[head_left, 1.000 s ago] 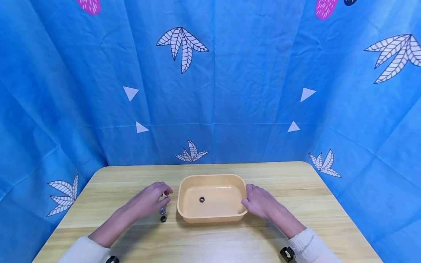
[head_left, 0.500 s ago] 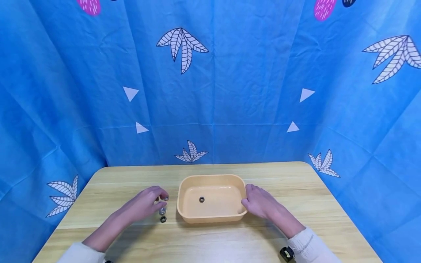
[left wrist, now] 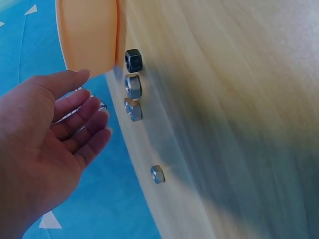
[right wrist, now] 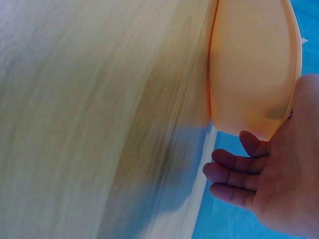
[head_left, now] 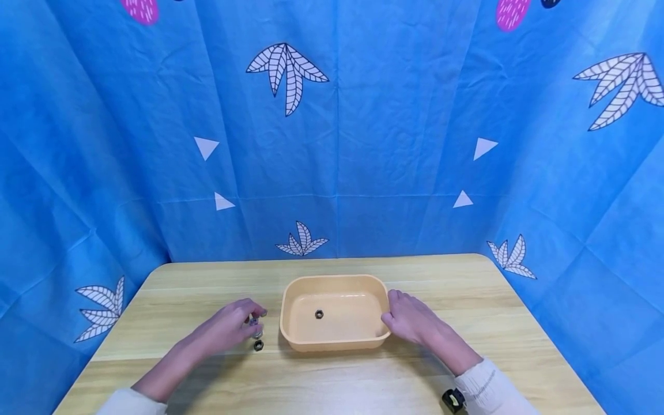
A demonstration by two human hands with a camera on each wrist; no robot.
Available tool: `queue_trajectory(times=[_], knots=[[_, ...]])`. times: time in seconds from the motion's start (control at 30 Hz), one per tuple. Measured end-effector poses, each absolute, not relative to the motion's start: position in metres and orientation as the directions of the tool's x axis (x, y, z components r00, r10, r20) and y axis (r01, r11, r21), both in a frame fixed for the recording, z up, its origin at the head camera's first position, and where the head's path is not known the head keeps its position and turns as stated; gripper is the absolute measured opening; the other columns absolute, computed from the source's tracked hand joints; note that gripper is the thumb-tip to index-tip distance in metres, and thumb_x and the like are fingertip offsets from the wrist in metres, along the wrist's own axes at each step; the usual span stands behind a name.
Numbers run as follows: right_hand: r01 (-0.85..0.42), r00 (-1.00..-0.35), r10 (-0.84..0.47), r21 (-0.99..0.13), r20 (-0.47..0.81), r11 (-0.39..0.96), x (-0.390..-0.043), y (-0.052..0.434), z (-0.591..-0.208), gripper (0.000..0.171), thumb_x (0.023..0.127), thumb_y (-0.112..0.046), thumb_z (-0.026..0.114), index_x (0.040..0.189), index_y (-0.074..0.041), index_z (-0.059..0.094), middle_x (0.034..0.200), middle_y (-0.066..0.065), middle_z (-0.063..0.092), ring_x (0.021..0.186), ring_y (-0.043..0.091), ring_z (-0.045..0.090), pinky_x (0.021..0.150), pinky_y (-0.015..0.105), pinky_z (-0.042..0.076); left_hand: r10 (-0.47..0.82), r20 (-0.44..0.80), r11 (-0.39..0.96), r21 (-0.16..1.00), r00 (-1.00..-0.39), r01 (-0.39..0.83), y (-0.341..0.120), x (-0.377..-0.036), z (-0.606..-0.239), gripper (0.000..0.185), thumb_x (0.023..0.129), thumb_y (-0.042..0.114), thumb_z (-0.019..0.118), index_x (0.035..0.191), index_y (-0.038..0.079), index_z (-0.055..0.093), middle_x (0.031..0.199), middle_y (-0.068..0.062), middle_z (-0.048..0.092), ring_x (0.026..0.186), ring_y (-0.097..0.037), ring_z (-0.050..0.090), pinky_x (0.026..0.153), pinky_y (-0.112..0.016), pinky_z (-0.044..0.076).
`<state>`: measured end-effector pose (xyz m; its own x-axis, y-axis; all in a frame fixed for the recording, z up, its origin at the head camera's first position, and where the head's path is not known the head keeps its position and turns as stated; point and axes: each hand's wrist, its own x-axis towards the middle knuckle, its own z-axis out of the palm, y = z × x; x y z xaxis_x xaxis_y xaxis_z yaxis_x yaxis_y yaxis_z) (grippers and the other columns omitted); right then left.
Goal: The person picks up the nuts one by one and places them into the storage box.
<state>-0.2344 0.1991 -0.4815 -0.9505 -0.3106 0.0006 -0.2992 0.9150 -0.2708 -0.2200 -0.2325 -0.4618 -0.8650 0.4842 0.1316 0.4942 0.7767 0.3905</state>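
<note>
The table's (head_left: 332,386) near edge is cut off. Toward its left edge, a row of nuts (head_left: 259,345) lies part-hidden beneath the left grip (head_left: 228,325), thumb and fingers apart; mid-table, the right grip (head_left: 413,318) pinches the tray (head_left: 342,346). Wood separates tray and back edge.

Tray (head_left: 339,346): orange-beige, oblong, round-cornered, stands upright. Dark hex nut (head_left: 319,314): lies inside the tray, left of centre, hole upward. Outside, left of the tray: black nut (left wrist: 135,60), first silver nut (left wrist: 134,86) and second silver nut (left wrist: 134,110) lie close together; third silver nut (left wrist: 158,174) lies apart from them.
</note>
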Motion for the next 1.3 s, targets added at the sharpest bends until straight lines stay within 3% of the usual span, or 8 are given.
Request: queue_trajectory(times=[0.23, 0.67, 1.1, 1.3], knots=[[-0.297, -0.952, -0.307, -0.269, 0.006, 0.916, -0.236, 0.199, -0.483, 0.030, 0.096, -0.028, 0.055, 0.112, -0.002, 0.056, 0.087, 0.003, 0.053, 0.075, 0.018, 0.048, 0.070, 0.035, 0.043, 0.508, 0.127, 0.764, 0.390, -0.852, 0.514, -0.233, -0.219, -0.466, 0.034, 0.092, 0.018, 0.078, 0.120, 0.001, 0.071, 0.110, -0.008, 0.073, 0.097, -0.021, 0.071, 0.082, -0.033, 0.062], [-0.304, -0.950, -0.312, -0.265, 0.013, 0.915, -0.236, 0.200, -0.483, 0.027, 0.095, -0.028, 0.055, 0.108, -0.004, 0.056, 0.086, 0.002, 0.053, 0.075, 0.017, 0.048, 0.069, 0.034, 0.042, 0.487, 0.033, 0.798, 0.388, -0.873, 0.461, -0.229, -0.214, -0.476, 0.035, 0.091, 0.028, 0.079, 0.118, 0.008, 0.072, 0.112, -0.003, 0.071, 0.099, -0.015, 0.068, 0.086, -0.037, 0.061], [-0.297, -0.952, -0.307, -0.279, 0.008, 0.913, -0.236, 0.200, -0.484, 0.029, 0.095, -0.028, 0.056, 0.109, -0.003, 0.057, 0.087, 0.002, 0.054, 0.075, 0.017, 0.048, 0.070, 0.034, 0.043, 0.472, 0.015, 0.820, 0.359, -0.881, 0.445, -0.228, -0.212, -0.480, 0.031, 0.092, 0.027, 0.078, 0.118, 0.011, 0.073, 0.113, 0.002, 0.067, 0.096, -0.011, 0.065, 0.081, -0.033, 0.059], [-0.293, -0.953, -0.303, -0.280, 0.008, 0.914, -0.236, 0.200, -0.484, 0.029, 0.095, -0.028, 0.056, 0.110, -0.003, 0.057, 0.088, 0.002, 0.054, 0.076, 0.017, 0.048, 0.070, 0.034, 0.043, 0.469, 0.012, 0.817, 0.373, -0.883, 0.439, -0.229, -0.212, -0.481, 0.026, 0.092, 0.029, 0.078, 0.113, 0.013, 0.074, 0.109, 0.002, 0.067, 0.092, -0.011, 0.063, 0.083, -0.047, 0.056]])
